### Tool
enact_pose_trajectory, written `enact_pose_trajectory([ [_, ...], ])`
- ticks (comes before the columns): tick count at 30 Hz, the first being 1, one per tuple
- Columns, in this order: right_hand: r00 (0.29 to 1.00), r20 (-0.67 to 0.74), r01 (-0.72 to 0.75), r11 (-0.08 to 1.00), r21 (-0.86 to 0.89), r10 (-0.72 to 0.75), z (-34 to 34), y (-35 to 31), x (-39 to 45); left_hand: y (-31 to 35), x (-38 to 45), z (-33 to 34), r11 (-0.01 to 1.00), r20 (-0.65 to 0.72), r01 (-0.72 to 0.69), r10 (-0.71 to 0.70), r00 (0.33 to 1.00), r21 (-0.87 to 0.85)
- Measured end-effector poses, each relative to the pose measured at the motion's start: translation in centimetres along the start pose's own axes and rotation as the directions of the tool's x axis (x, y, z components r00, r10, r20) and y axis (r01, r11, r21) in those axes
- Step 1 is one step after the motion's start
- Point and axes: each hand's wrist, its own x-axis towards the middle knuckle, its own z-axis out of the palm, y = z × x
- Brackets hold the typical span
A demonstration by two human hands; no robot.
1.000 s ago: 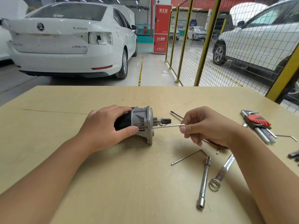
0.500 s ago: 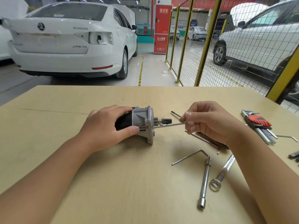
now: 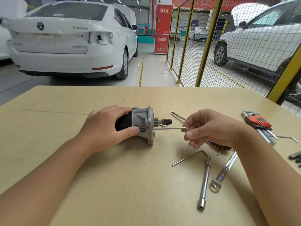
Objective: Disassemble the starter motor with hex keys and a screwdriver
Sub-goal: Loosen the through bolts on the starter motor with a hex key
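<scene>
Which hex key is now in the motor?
The thin hex key pinched by the right hand; its tip enters the starter motor, while the others lie on the table.

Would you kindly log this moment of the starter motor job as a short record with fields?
workpiece: starter motor, lying on its side on the table, grey flange end toward the right
left hand: left hand grips the motor's black body
right hand: right hand pinches the bent end of a hex key
tool contact: the key's long arm reaches the flange face, low on it
loose tools: second hex key, socket wrench, spanner, red hex key set
</scene>
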Motion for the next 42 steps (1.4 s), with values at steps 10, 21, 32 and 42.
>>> enact_pose_trajectory([
  [10,0.978,-0.147,0.154,0.988,0.032,-0.148,1.1,-0.1,0.6,0.0,0.0,0.0,1.000,-0.001,-0.010,0.010,1.000,-0.002],
  [21,0.966,-0.120,0.254,0.929,0.269,-0.230,1.0,-0.5,0.4,-0.1,0.0,-0.1,1.000,0.004,-0.018,0.018,1.000,-0.004],
  [32,0.999,0.043,0.024,1.000,-0.002,-0.024,0.9,0.5,0.7,-0.1,0.0,0.0,1.000,0.002,-0.018,0.018,1.000,-0.010],
  [42,0.985,-0.124,0.123,0.992,0.006,-0.122,1.2,0.3,0.9,0.0,0.0,0.0,1.000,0.003,-0.006,0.006,1.000,-0.003],
])
